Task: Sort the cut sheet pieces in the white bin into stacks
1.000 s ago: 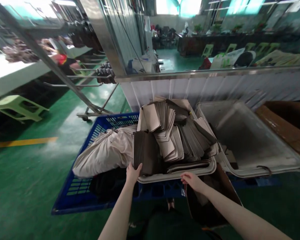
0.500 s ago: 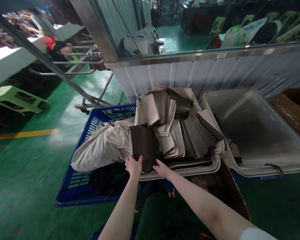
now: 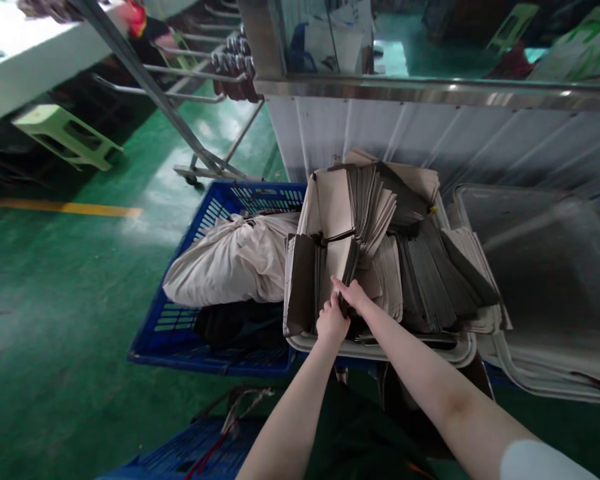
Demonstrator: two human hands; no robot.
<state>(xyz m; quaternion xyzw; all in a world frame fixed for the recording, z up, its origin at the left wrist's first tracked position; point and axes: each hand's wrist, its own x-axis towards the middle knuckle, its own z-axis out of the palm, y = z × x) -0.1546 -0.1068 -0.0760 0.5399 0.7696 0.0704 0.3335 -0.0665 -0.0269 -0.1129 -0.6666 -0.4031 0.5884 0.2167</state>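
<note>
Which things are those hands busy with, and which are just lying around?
Busy with:
- left hand and right hand, both at the stacked, thin, flat beige-and-dark-brown sheets
- pale, round-cornered bin holding them

Seemingly just lying around:
- off-white cloth bundle
- blue, slatted plastic basket
- light-green plastic stool

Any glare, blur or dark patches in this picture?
Head view: glare on the green floor; head view: white tabletop washed out, shadow beneath; head view: background behind the window soft; head view: left hand and right hand dim but readable.
</note>
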